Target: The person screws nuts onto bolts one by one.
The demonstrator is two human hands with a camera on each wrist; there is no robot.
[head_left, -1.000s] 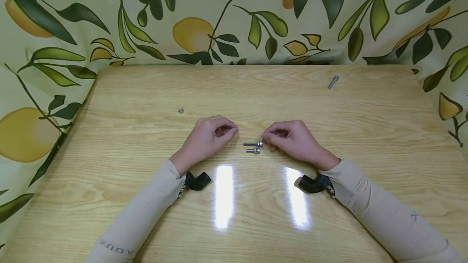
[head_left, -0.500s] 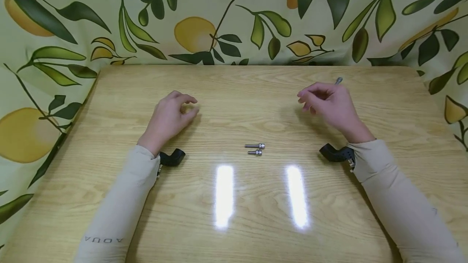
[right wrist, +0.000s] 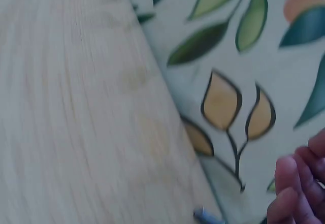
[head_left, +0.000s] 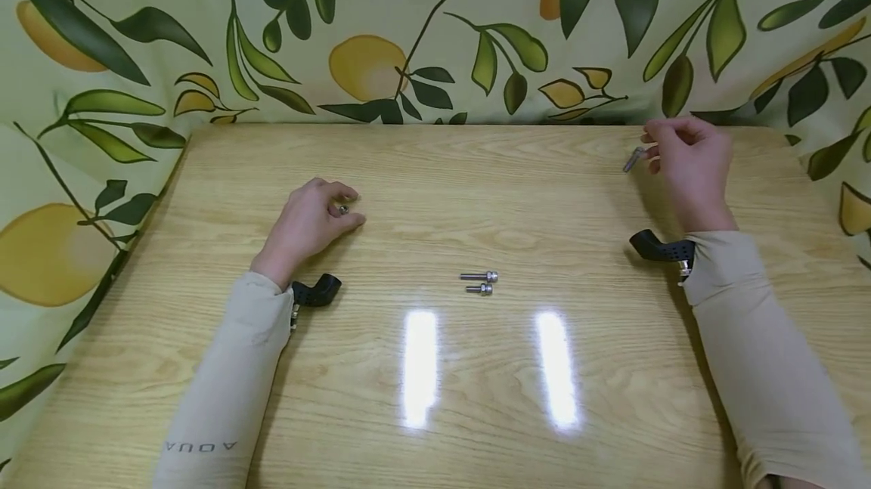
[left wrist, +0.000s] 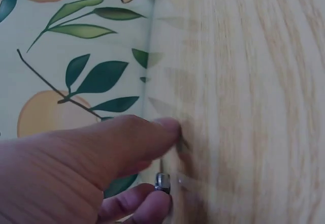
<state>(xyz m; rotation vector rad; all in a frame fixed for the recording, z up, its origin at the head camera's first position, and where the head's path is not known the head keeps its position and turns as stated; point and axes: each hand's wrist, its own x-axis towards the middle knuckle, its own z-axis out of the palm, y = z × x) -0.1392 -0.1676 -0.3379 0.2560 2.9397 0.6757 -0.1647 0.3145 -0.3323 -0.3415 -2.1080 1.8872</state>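
In the head view my left hand (head_left: 305,226) is low over the table's left side, thumb and fingers apart around a small metal nut (head_left: 343,209). The left wrist view has the nut (left wrist: 162,182) beside the fingertips, the thumb well away from it. My right hand (head_left: 692,164) is at the far right, fingers loosely bent, just beside a grey bolt (head_left: 633,159). From the right wrist, the bolt (right wrist: 207,216) appears at the bottom edge, apart from the fingers (right wrist: 287,198). A longer bolt (head_left: 479,276) and a shorter bolt (head_left: 479,289), each with a nut, lie mid-table.
The wood-grain table (head_left: 422,171) ends at the back and left against a leaf-and-fruit patterned cloth (head_left: 435,28). Two bright light reflections (head_left: 420,368) show on the tabletop. A black wrist camera mount (head_left: 316,291) sits under the left wrist, another (head_left: 660,247) under the right.
Both hands have left the middle of the table. The left went left to the nut, and the right moved to the far right beside the bolt. The two mid-table bolts stay put.
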